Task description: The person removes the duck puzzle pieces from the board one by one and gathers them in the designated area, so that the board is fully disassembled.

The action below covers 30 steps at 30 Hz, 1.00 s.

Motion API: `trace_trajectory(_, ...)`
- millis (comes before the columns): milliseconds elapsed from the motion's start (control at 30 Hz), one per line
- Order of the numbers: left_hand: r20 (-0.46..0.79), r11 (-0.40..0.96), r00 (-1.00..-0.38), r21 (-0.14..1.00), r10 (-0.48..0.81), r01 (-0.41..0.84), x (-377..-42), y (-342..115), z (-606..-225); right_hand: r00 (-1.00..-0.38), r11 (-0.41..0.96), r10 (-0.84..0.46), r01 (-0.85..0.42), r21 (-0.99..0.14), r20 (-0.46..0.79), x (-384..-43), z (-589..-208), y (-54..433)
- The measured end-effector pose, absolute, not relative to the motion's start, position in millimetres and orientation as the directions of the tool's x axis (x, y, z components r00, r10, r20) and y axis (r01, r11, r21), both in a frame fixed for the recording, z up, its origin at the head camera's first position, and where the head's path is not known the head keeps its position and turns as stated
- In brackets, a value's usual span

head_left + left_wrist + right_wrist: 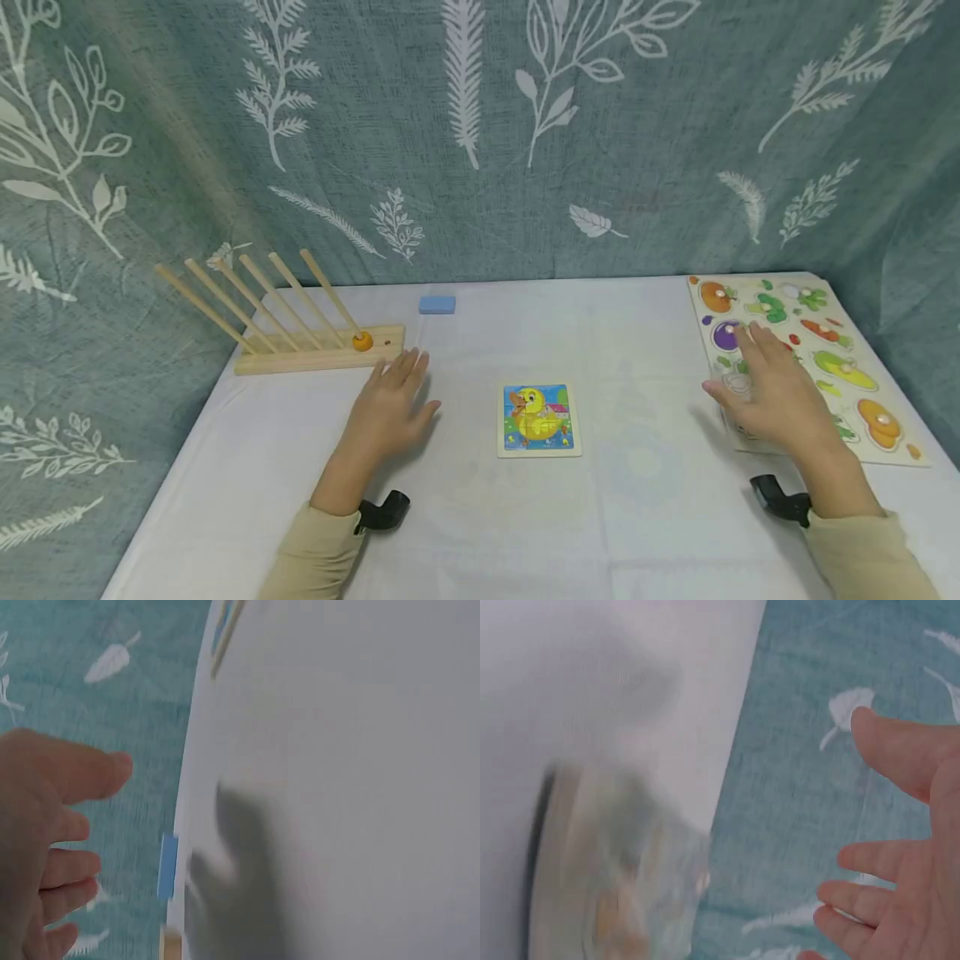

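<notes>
Left hand (392, 408) and right hand (776, 404) hold nothing above the white tabletop (630, 350)

Both hands are released, with fingers (399, 373) loosely straight. Between them, the square duck puzzle (538, 429) lies flat. The right hand is over the thin vegetable board (851, 404), at the far right corner of the cloth-covered tabletop; its long axis runs from the far edge toward the near side. The left hand is just before the smooth wooden peg rack (300, 362), near the far left corner. The rack's long axis follows the far edge; its round pegs (281, 302) point upward, leaning left. An orange bead (363, 342) sits on the rightmost one. Farther, a blue block (437, 305) lies by the far edge.
</notes>
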State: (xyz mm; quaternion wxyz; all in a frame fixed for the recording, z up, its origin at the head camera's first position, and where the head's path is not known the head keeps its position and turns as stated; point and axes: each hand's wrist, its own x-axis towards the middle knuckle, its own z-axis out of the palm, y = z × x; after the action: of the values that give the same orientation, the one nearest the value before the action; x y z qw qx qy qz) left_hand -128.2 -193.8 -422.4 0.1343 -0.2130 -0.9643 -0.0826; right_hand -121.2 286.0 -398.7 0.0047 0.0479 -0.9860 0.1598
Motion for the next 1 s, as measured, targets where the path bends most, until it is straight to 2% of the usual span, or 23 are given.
trace_trajectory(133,0.287,0.834,-0.871,0.283,0.399,0.474,-128.4,-175.6,-426.3,-0.986,0.911,-0.159,-0.165,-0.377,0.047,-122.5,-400.9,270.0)
trace_trajectory(267,0.186,0.753,-0.900,0.496,0.395,0.433,-127.9,-155.1,-427.9,-0.973,0.865,-0.221,-0.229,-0.447,0.070,-124.5,-404.1,250.7)
trace_trajectory(367,0.120,0.703,-0.905,0.591,0.408,0.395,-129.2,-141.0,-431.0,-0.964,0.830,-0.250,-0.261,-0.493,0.090,-127.5,-406.9,233.9)
trace_trajectory(667,0.086,0.649,-0.911,0.675,0.403,0.351,-135.1,-122.4,-449.5,-0.920,0.699,-0.344,-0.384,-0.603,0.188,-139.7,-417.4,183.3)
trace_trajectory(1000,0.071,0.652,-0.908,0.673,0.414,0.350,-134.3,-120.8,-458.6,-0.883,0.529,-0.434,-0.412,-0.741,0.181,-152.2,-422.7,138.3)
